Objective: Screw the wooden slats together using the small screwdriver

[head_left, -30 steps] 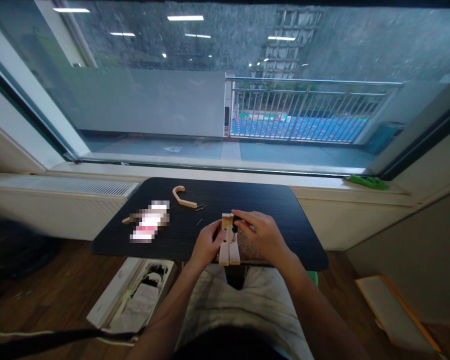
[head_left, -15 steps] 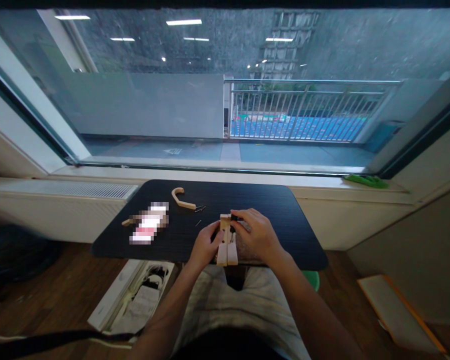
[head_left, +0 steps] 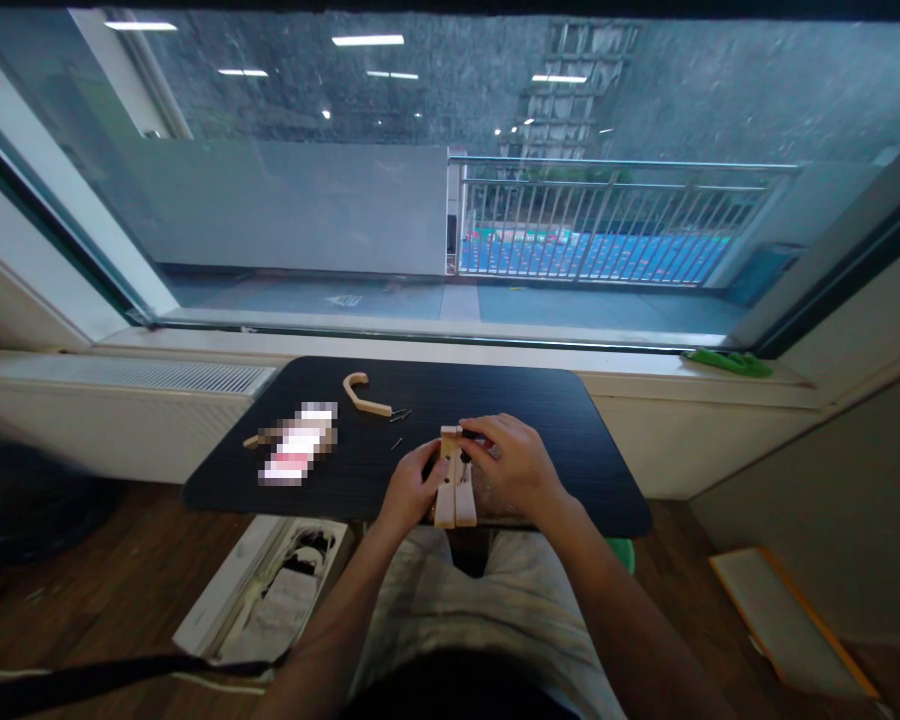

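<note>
Two pale wooden pieces [head_left: 445, 508] stand side by side at the near edge of the black table, with dark holes in their faces. My left hand [head_left: 407, 492] is closed round their left side, thumb on the front. A small black part [head_left: 470, 434] is pinched between the thumb and fingers of my right hand [head_left: 521, 465] at the top of the right piece; its exact kind is unclear. Beneath my right hand lies a brownish, mottled thing [head_left: 495, 507], partly hidden. Farther back is a curved wooden hook [head_left: 370, 406], with several thin screws [head_left: 400, 415] beside it.
On the left of the black table [head_left: 570, 410] is a pixelated area with a wooden tip [head_left: 252, 442] sticking out. Below stands an open white box [head_left: 217, 590] with cables. A radiator [head_left: 82, 410], a window sill and a green cloth [head_left: 727, 362] lie beyond.
The black part in my right hand has turned from more upright to lying flatter at the top of the wooden piece. My left hand keeps its hold. The view has shifted slightly.
</note>
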A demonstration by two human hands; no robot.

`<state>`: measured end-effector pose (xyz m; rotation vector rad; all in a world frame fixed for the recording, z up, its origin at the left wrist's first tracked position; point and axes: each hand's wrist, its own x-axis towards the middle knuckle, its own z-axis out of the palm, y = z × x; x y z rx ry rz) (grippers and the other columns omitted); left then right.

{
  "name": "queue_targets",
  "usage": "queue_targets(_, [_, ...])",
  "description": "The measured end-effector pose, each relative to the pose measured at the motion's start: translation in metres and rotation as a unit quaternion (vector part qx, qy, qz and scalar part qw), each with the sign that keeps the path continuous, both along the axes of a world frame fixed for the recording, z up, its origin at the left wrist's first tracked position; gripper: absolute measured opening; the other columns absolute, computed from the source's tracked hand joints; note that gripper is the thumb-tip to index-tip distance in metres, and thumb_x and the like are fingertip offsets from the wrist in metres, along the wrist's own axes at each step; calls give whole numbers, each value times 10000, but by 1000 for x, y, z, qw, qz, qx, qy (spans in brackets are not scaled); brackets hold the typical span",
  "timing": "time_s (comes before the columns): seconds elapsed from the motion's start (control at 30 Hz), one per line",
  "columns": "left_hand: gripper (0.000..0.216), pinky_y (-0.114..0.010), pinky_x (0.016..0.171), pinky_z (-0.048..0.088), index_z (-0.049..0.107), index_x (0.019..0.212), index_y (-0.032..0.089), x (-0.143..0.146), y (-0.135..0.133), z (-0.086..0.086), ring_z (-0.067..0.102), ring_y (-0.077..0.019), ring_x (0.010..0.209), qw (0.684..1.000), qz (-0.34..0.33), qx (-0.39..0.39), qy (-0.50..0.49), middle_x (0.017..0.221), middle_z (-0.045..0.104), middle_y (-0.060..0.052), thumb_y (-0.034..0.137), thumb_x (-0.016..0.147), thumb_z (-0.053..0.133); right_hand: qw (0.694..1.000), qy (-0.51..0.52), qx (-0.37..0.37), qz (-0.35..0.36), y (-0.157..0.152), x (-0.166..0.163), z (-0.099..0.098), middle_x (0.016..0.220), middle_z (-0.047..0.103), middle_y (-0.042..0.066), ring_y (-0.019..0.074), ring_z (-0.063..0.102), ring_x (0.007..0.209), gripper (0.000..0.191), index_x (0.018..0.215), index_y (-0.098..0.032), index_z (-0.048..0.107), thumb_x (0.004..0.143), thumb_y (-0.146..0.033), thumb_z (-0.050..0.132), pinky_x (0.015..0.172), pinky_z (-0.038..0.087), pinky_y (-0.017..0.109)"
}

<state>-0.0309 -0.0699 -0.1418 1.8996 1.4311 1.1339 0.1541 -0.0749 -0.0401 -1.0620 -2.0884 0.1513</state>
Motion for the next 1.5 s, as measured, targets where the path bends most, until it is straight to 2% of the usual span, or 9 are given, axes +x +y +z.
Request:
queue_targets(0.33, [398, -422, 1004, 497, 641, 1238, 137, 1, 1, -2, 663, -268, 1098, 1000, 3, -2, -4, 1201, 709, -133, 338, 921, 506, 998, 34, 43, 17, -4, 0, -6, 951, 738, 75, 203, 670, 864, 223, 1062, -198, 699, 918, -192, 529, 788, 541, 338])
queue_targets(0.47, [399, -425, 1012, 496, 642, 1239, 136, 0, 1, -1, 660, -272, 1109, 1000, 5, -2, 1, 1207, 708, -134, 324, 910, 517, 998, 53, 18, 9, -4, 0, -10, 1010, 728, 72, 206, 670, 935, 224, 1079, -217, 672, 904, -180, 537, 843, 542, 351])
queue_targets(0.63, [396, -428, 1016, 493, 641, 1235, 129, 1, 1, -1, 655, -272, 1120, 1000, 6, -6, 6, 1217, 704, -139, 307, 905, 515, 999, 41, -18, -4, -4, 0, -11, 999, 719, 66, 204, 668, 887, 231, 1106, -224, 654, 904, -180, 550, 834, 535, 354])
queue_targets(1.07, [392, -424, 1021, 491, 648, 1225, 141, 2, 1, 4, 657, -271, 1123, 1000, 3, -4, 3, 1216, 706, -132, 321, 902, 519, 998, 62, 34, 0, -2, -1, -13, 901, 737, 58, 189, 665, 810, 187, 1051, -215, 712, 943, -234, 560, 751, 521, 322])
queue_targets(1.5, [417, -444, 1028, 476, 641, 1223, 119, 3, 1, 0, 647, -282, 1132, 1000, 4, -9, 5, 1218, 698, -152, 344, 902, 500, 995, 79, 60, 8, -5, -1, -15, 884, 741, 62, 187, 666, 773, 210, 1067, -200, 709, 912, -182, 569, 717, 527, 320])
